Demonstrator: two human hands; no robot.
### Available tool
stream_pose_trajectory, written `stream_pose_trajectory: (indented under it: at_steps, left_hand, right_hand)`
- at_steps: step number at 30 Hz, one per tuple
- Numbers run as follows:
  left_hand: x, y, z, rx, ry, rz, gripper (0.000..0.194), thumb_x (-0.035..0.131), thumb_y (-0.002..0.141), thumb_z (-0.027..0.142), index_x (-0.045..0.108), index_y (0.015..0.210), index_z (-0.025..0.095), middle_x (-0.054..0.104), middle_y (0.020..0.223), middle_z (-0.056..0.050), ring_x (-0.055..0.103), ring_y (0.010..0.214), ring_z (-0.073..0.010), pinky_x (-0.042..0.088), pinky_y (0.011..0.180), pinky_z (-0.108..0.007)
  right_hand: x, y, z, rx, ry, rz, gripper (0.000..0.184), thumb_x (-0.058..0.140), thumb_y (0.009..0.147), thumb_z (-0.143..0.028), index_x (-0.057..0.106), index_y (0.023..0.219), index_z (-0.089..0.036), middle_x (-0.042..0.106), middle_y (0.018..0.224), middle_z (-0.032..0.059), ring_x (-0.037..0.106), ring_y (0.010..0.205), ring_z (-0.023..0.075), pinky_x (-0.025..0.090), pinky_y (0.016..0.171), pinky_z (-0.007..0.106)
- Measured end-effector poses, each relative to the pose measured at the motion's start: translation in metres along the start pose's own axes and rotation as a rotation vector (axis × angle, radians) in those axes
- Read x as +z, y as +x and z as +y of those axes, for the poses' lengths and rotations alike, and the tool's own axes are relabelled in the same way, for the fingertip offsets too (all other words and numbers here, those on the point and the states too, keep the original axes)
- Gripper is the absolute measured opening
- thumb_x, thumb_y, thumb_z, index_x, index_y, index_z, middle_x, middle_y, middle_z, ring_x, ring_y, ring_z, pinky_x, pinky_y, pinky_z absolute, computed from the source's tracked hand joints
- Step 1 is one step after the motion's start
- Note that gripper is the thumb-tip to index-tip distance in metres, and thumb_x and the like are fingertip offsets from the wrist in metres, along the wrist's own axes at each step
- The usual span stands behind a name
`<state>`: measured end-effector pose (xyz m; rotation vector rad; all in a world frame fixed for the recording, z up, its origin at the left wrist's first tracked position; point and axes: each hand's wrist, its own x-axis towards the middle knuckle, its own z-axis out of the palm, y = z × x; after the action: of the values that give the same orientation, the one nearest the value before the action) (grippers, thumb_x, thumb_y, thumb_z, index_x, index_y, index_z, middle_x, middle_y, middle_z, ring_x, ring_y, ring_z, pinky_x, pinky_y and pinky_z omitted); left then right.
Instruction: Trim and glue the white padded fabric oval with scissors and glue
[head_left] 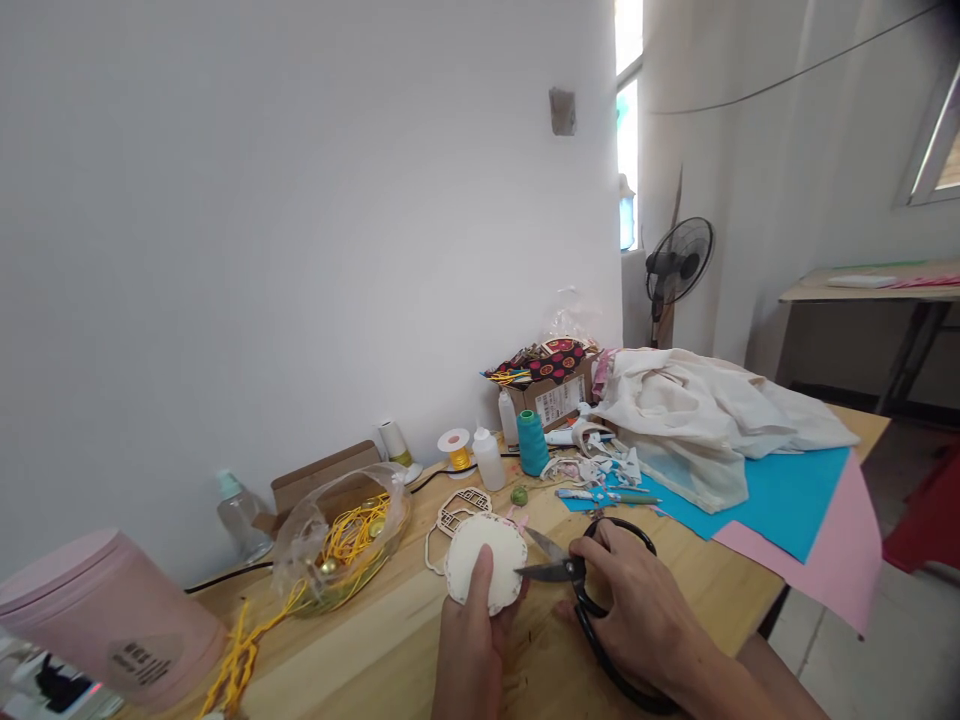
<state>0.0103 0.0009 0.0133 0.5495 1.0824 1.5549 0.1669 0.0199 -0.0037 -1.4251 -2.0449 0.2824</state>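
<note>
Now white disc [495, 537] in L hand [472, 630], by scissors [571, 570] in R hand [637, 600].

We record two items, with the disc as reference. The cream-white disc [504, 565] is roughly round with a gently scalloped outline; we note a plain pale centre and small dark and pinkish marks along the rim. It is held tilted, its pale side facing up towards us. The scissors [574, 572] are immediately to the right of the disc. We find grey metal blades and large black looped handles. The blades stand apart in a V, pointing at the disc's right rim, the lower tip right at that edge; we cannot confirm contact. The handles extend away from the disc.
</note>
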Motion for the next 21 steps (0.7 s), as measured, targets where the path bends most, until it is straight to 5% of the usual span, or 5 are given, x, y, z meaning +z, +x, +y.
stream_pose_trajectory:
  at_steps: [9, 14, 21]
  left_hand:
    - [0.003, -0.001, 0.003, -0.005, 0.011, 0.007, 0.028, 0.058, 0.075, 0.025, 0.053, 0.101, 0.017, 0.065, 0.092, -0.004, 0.058, 0.088, -0.0165, 0.048, 0.082, -0.032]
    - [0.001, 0.001, 0.002, -0.019, 0.055, 0.046, 0.023, 0.059, 0.074, 0.022, 0.055, 0.094, 0.013, 0.065, 0.089, -0.005, 0.06, 0.076, -0.015, 0.051, 0.073, -0.029]
    - [0.002, 0.0, 0.002, 0.026, 0.022, 0.068, 0.023, 0.063, 0.068, 0.025, 0.061, 0.088, 0.013, 0.067, 0.084, -0.006, 0.062, 0.076, -0.0173, 0.051, 0.07, -0.029]
  right_hand:
    - [0.002, 0.001, 0.001, 0.042, -0.047, -0.008, 0.018, 0.059, 0.067, -0.034, 0.059, 0.084, -0.025, 0.054, 0.082, 0.0024, 0.054, 0.074, 0.0195, 0.039, 0.062, 0.029]
    - [-0.004, 0.008, 0.01, 0.185, -0.167, 0.103, 0.025, 0.057, 0.069, -0.039, 0.06, 0.09, -0.025, 0.056, 0.082, 0.0047, 0.055, 0.077, 0.0235, 0.039, 0.062, 0.032]
    - [-0.003, 0.0, 0.002, -0.049, -0.018, 0.039, 0.026, 0.065, 0.062, -0.033, 0.058, 0.086, -0.026, 0.054, 0.082, 0.0015, 0.052, 0.074, 0.0183, 0.038, 0.061, 0.027]
